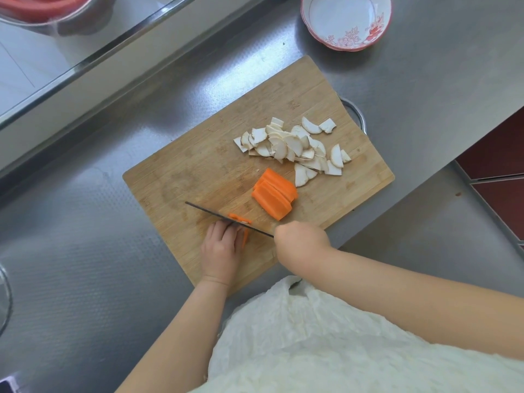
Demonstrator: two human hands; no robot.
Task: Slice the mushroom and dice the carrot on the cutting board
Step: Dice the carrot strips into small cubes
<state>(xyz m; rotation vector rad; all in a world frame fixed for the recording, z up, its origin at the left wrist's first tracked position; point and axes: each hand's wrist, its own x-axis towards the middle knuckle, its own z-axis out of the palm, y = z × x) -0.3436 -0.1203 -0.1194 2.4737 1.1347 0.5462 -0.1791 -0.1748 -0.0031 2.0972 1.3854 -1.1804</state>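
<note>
Now our left hand curls over a carrot piece near the cutting board's front edge; our right hand seemingly grips the knife cutting it. Carrot slabs and mushroom slices lie beyond.

Single head view, steep downward look onto cutting board, close, slightly rotated.

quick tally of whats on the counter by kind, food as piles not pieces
cutting board: 1
knife: 1
bowl: 1
mushroom slice pile: 1
carrot lots: 2, the cut stack and the piece under the left hand
total: 6
The right hand holds the knife.
</note>
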